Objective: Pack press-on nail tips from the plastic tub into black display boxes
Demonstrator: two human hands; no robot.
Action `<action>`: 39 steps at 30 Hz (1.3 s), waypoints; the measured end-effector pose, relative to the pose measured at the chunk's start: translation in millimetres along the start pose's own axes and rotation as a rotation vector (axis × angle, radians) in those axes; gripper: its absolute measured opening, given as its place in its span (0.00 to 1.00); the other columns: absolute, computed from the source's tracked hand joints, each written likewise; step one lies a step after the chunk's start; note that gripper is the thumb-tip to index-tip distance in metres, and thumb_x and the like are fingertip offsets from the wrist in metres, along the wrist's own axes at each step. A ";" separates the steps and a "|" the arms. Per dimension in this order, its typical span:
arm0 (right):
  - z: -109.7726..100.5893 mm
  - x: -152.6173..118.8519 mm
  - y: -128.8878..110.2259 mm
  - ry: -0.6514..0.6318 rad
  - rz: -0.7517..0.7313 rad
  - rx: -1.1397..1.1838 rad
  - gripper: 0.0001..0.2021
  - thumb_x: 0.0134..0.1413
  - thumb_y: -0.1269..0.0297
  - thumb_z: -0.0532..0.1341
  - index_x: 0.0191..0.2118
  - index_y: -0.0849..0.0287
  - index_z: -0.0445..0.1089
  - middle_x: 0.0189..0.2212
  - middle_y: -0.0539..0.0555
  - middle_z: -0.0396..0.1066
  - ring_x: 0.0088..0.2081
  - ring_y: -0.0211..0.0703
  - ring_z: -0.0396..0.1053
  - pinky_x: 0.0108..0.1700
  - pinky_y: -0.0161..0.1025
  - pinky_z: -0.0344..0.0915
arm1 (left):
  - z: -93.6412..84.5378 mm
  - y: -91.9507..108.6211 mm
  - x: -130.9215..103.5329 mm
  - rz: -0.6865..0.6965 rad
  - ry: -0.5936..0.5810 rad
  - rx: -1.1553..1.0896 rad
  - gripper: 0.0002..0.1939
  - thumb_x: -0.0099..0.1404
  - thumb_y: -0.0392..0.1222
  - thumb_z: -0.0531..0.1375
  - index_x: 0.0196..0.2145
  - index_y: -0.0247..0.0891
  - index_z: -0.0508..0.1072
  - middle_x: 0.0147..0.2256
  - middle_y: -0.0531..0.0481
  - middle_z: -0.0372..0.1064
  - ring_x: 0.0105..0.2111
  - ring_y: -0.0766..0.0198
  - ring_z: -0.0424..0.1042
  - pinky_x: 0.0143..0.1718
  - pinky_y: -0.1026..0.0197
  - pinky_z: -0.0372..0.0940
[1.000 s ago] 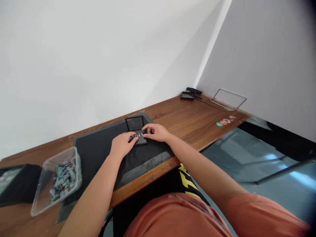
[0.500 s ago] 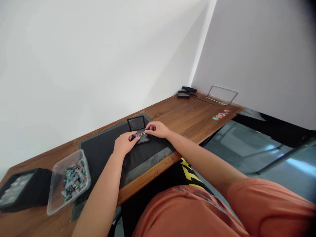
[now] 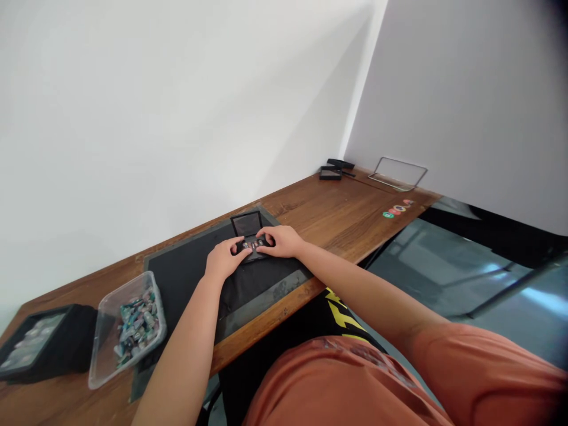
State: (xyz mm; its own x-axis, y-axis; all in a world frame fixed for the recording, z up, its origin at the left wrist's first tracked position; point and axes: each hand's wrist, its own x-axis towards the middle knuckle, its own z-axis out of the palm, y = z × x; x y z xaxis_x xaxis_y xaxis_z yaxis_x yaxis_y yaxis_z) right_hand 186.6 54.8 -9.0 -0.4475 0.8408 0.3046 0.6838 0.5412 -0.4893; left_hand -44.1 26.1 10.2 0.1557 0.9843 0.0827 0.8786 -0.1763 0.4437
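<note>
A small black strip (image 3: 254,245) bearing several little pinkish and silvery pieces lies between my hands; its exact kind is too small to make out. My left hand (image 3: 220,259) pinches its left end, thumb in front and fingers behind. At the opposite end my right hand (image 3: 286,241) grips it the same way, closed with the fingers curled. Under and behind the strip is a shallow black case, its lid (image 3: 247,223) with a clear window standing raised. My hands cover much of the case's lower half.
On the left, a clear plastic tub (image 3: 100,349) contains many small wrapped pieces. Beside it stands a black box (image 3: 80,337) with pale items. A dark mat (image 3: 186,278) lies under the case. Black cases (image 3: 331,173), a wire frame (image 3: 399,171) and round stickers (image 3: 399,208) are farther right.
My right hand has come down and slightly left, and now grips the strip's right end with thumb and fingers. My left hand stays on the other end.
</note>
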 end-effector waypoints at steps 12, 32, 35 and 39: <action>4.1 6.3 -1.7 -0.034 0.008 0.040 0.15 0.54 0.52 0.68 0.45 0.50 0.80 0.21 0.45 0.69 0.26 0.37 0.66 0.32 0.35 0.52 | -0.2 2.2 2.8 0.048 -0.037 0.059 0.23 0.66 0.63 0.60 0.53 0.53 0.80 0.37 0.49 0.74 0.37 0.58 0.73 0.33 0.61 0.60; -1.7 4.7 4.4 -0.029 0.095 0.166 0.14 0.55 0.55 0.70 0.45 0.55 0.81 0.22 0.45 0.69 0.26 0.34 0.64 0.31 0.34 0.52 | 0.9 -12.5 6.0 -0.002 -0.019 -0.089 0.30 0.59 0.61 0.66 0.55 0.46 0.77 0.32 0.54 0.70 0.30 0.64 0.68 0.31 0.62 0.58; -3.0 5.1 4.1 -0.053 0.103 0.147 0.15 0.55 0.55 0.70 0.45 0.55 0.81 0.23 0.46 0.70 0.26 0.34 0.64 0.31 0.33 0.52 | 1.0 -13.2 5.8 -0.016 -0.023 -0.108 0.26 0.58 0.60 0.66 0.50 0.44 0.80 0.33 0.53 0.72 0.29 0.65 0.67 0.30 0.61 0.57; -3.7 5.6 5.0 -0.078 0.106 0.143 0.16 0.55 0.55 0.71 0.47 0.54 0.82 0.24 0.47 0.72 0.27 0.34 0.65 0.31 0.33 0.52 | 0.6 -10.9 4.8 -0.017 -0.033 -0.110 0.24 0.59 0.60 0.66 0.49 0.46 0.81 0.32 0.54 0.72 0.28 0.65 0.66 0.30 0.61 0.57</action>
State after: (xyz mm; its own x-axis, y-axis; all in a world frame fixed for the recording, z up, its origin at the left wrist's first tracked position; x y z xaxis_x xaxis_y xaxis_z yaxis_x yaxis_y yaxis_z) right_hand 189.6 62.3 -6.6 -0.4246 0.8866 0.1837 0.6433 0.4382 -0.6278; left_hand -52.7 32.8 5.3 0.1577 0.9864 0.0459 0.8265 -0.1573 0.5405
